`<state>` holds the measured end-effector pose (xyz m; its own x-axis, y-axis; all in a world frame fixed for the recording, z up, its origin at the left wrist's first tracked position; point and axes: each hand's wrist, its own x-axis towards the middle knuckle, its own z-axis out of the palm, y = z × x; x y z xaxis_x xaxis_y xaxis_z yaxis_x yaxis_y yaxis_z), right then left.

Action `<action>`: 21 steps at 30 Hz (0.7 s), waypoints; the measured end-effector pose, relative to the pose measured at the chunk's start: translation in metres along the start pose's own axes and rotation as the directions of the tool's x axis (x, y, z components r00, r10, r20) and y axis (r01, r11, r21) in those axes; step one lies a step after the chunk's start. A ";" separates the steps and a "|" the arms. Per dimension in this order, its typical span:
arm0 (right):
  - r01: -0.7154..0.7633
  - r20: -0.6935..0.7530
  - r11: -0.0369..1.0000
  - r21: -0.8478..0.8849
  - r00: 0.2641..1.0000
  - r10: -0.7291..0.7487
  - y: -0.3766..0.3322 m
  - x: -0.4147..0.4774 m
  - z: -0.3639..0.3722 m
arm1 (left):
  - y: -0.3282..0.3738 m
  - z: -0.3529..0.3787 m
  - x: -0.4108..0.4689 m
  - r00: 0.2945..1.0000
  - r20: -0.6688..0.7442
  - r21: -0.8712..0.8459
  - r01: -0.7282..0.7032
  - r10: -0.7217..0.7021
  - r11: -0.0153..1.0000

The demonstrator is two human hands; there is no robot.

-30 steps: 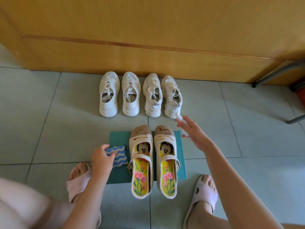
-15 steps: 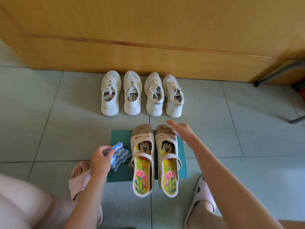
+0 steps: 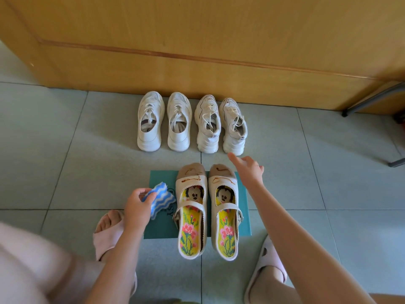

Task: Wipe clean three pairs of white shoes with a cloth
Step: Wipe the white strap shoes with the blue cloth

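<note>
You are crouching over a grey tiled floor (image 3: 54, 150), facing a wooden door (image 3: 197, 51). Your left hand (image 3: 137, 207) is holding a blue-and-white wavy cloth (image 3: 161, 199); the grip is closed on it, thumb and fingers pinching its near edge, and the cloth is hanging just left of the strap shoes, above the mat (image 3: 163, 227). Your right hand (image 3: 249, 168) is reaching forward with its grip open and empty, the index finger pointing out, fingers loosely spread. It is hovering beside the toe of the right strap shoe (image 3: 225, 216) and just short of the heel of the rightmost sneaker (image 3: 233, 128); you are touching neither, as far as the view shows.

The three pairs are sitting in two rows. By the door, two pairs of white sneakers are standing side by side, toes toward the door: the left pair, with one sneaker (image 3: 150, 121) beside its mate (image 3: 178, 121), and the chunky-soled pair, whose left sneaker (image 3: 208, 125) is standing next to the rightmost one. Nearer you, the cream strap shoes are lying on the green mat, the left strap shoe (image 3: 191, 213) just beside the right, heels overhanging the near edge of the mat. Brown smears are showing on both toes, and cartoon-and-flower insoles are showing inside.

Your feet are resting in pink slippers, the left slipper (image 3: 105, 235) left of the mat and the right slipper (image 3: 266, 266) off its near right corner.
</note>
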<state>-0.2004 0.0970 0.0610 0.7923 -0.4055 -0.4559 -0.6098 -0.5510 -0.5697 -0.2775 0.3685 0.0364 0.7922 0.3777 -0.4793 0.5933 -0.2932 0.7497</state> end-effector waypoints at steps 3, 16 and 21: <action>-0.028 -0.037 0.997 0.074 0.999 0.031 -0.001 0.001 -0.001 | 0.001 0.002 -0.002 1.000 0.004 0.001 -0.008 0.008 1.000; -0.080 -0.050 0.996 0.032 0.995 0.081 -0.011 -0.007 0.004 | 0.004 0.002 -0.004 0.999 0.028 0.002 -0.031 0.031 1.000; -0.073 -0.125 0.994 0.081 0.989 0.083 -0.012 -0.012 0.007 | 0.004 0.000 -0.004 0.999 0.031 -0.016 -0.025 0.026 1.000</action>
<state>-0.2027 0.1135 0.0679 0.7351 -0.5378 -0.4127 -0.6660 -0.4591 -0.5880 -0.2777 0.3655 0.0413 0.8114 0.3425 -0.4736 0.5707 -0.2889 0.7687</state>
